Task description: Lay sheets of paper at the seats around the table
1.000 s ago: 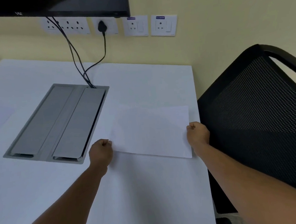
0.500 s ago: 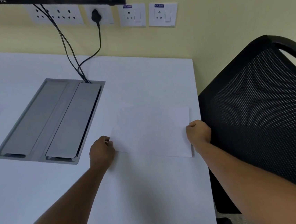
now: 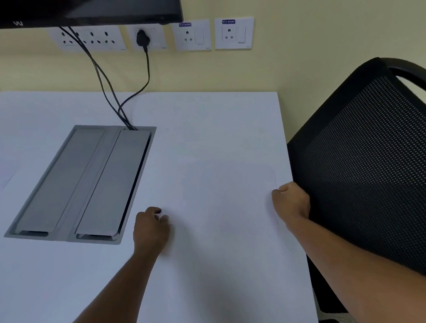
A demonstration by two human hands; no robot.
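From my head camera, looking down, my left hand (image 3: 151,229) rests on the white table (image 3: 89,290) with its fingers curled loosely inward, and my right hand (image 3: 292,201) sits at the table's right edge, curled into a loose fist. Between them lies the sheet of paper (image 3: 222,191), flat on the tabletop in front of the seat on the right; it is so close in colour to the table that I can make out only faint edges, mainly its far right corner just above my right hand. I cannot tell whether either hand is actually pinching the sheet's edge or only resting beside it, since the fingertips are tucked under and the paper's border is washed out there. Just right of the table stands a black mesh chair (image 3: 379,171), its back close against the table edge beside my right wrist. To the left of my left hand, a grey cable box (image 3: 79,184) is set into the tabletop, its two lids shut, with black cables (image 3: 106,83) running out of its far corner up to the wall. On the yellow wall there is a row of wall sockets (image 3: 192,35), one with a black plug (image 3: 142,38) in it, and the lower edge of a dark screen (image 3: 75,8) hangs above them.
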